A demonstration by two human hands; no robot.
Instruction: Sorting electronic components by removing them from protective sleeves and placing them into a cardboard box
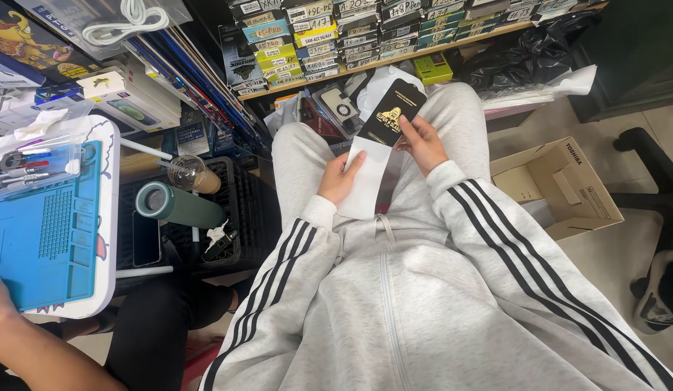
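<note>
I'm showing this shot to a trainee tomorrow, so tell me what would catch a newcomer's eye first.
At the centre, the left hand and right hand hold a black packet and a white sheet above a lap in a grey tracksuit with black stripes. At the far left lies a bright blue work mat; an open cardboard box sits on the floor to the right.
</note>
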